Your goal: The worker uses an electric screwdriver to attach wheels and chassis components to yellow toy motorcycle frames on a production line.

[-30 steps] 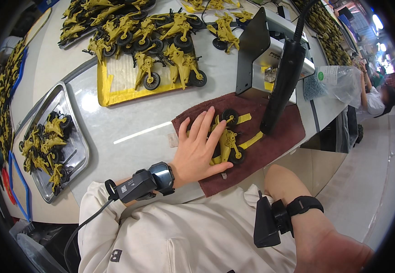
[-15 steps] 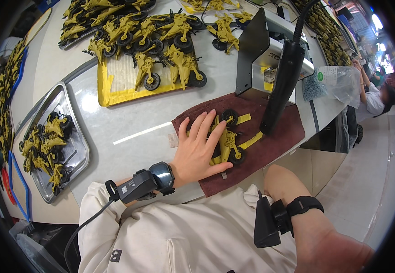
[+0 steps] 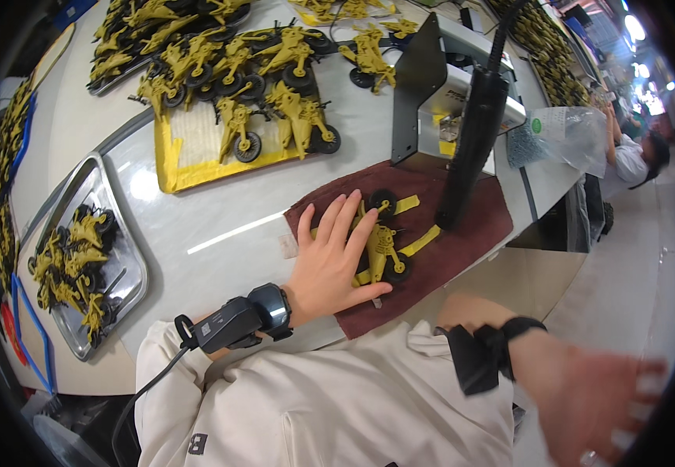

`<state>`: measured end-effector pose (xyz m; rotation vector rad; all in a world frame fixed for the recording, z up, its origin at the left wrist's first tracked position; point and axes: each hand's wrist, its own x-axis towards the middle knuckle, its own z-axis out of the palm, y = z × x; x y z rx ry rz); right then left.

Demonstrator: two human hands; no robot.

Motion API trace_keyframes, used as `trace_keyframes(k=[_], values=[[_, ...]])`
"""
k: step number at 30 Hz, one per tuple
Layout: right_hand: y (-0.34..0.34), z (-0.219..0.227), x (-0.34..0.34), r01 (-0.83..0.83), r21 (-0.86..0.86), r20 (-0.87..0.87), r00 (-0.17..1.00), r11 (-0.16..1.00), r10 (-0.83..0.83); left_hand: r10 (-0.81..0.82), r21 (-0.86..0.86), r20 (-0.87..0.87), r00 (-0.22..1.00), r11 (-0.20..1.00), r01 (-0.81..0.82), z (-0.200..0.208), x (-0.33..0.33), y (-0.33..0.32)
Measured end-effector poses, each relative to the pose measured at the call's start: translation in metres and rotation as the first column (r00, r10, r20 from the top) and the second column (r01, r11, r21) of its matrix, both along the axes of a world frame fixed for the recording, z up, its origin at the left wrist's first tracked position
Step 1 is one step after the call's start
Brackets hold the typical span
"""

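Note:
My left hand [image 3: 329, 261] lies spread over a yellow toy motorcycle [image 3: 382, 245] with black wheels, palm down, on a dark red cloth [image 3: 462, 237]. Part of the toy is hidden under the palm and fingers. Yellow strips stick out from the toy's right side. Just beyond them, a black corded handheld tool [image 3: 473, 148] hangs upright over the cloth. Low at the right, away from the table, is my right hand [image 3: 594, 397], blurred, its fingers apart. A small shiny spot shows by its lower fingers, too unclear to name.
A yellow-edged tray [image 3: 197, 175] bears several toy motorcycles; more lie in a metal tray [image 3: 139, 265] at left. Behind the cloth stands a white machine with a black side plate [image 3: 417, 93]. A clear bag [image 3: 578, 136] of small parts sits right. Another person [image 3: 633, 159] works far right.
My right hand has swung up a little at the lower right, and its fingers now show apart. My left hand stays on the toy motorcycle. The whole view has shifted slightly.

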<state>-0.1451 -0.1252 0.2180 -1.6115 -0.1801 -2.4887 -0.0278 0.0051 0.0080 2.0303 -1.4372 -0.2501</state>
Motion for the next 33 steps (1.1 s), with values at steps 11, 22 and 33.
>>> trace_keyframes(k=[11,22,33], values=[[-0.076,-0.132,0.056,0.606,0.304,-0.943,0.3,0.735,0.142,-0.072,0.048,-0.042,0.997,0.996,0.074,0.003,0.005,-0.005],[-0.043,-0.155,-0.007,0.029,0.882,-0.322,0.765,0.469,0.558,-0.081,0.072,-0.153,0.985,0.993,0.093,0.005,0.012,-0.01],[-0.063,-0.153,-0.013,-0.128,0.909,-0.238,0.62,0.396,0.748,-0.097,0.051,-0.071,0.993,0.994,0.1,0.001,0.01,-0.01]])
